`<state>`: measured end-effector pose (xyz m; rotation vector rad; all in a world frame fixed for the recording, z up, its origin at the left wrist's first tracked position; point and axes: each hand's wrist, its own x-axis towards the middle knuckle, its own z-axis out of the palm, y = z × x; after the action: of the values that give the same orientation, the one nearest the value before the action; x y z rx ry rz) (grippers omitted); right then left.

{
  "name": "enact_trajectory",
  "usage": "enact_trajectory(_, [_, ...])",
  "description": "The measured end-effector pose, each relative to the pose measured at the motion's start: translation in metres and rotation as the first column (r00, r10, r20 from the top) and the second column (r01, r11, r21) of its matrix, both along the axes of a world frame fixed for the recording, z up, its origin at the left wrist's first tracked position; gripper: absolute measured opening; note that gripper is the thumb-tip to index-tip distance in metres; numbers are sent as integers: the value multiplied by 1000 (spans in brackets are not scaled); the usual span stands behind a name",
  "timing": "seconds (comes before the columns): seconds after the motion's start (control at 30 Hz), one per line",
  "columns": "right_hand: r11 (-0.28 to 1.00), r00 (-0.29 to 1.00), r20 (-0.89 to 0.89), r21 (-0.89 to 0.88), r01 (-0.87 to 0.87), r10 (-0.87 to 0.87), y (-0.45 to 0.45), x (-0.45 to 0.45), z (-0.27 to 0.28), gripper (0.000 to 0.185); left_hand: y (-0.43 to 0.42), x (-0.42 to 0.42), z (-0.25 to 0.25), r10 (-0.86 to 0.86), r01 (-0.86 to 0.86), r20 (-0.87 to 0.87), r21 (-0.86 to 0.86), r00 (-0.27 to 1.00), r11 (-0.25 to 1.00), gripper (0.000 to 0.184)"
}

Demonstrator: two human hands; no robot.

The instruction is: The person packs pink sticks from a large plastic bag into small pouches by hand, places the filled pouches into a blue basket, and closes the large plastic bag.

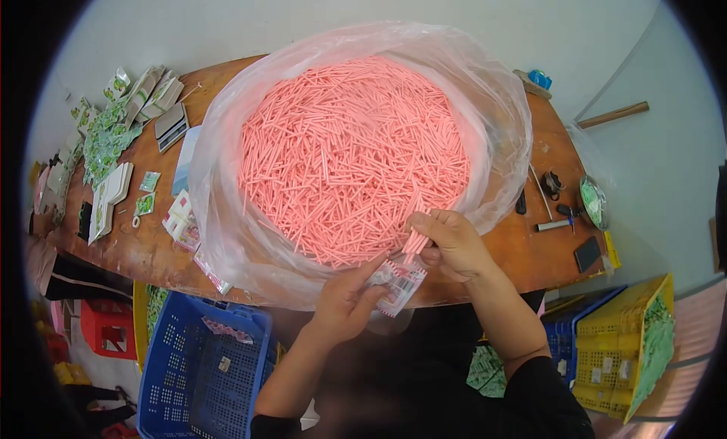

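My left hand [345, 304] grips a small white-and-pink printed packet [399, 289] at the near edge of a heap of thin pink sticks [352, 159]. Pinched in my right hand [459, 246] is a small bunch of pink sticks [416, 240], with its lower ends at the packet's top edge. Whether those ends are inside the packet, I cannot tell. The heap fills a wide, round, clear plastic bag [506, 109] with its mouth spread open on the wooden table. Both hands are at the bag's near rim.
Green packets [106, 149], card stacks [113, 193] and a scale [171, 127] lie at left. A metal bowl [593, 204] and dark flat object [587, 254] lie at right. Blue [170, 356] and yellow [606, 363] crates stand below. Another person's hand [44, 221] shows far left.
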<state>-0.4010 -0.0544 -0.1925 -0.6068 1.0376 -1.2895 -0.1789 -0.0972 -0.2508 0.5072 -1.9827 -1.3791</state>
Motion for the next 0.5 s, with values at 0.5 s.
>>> enact_trajectory(0.5, [576,354,-679,-734,-360,-643,14,1,7,18,2,-3,-5,-58,113,-153,382,987,917,42])
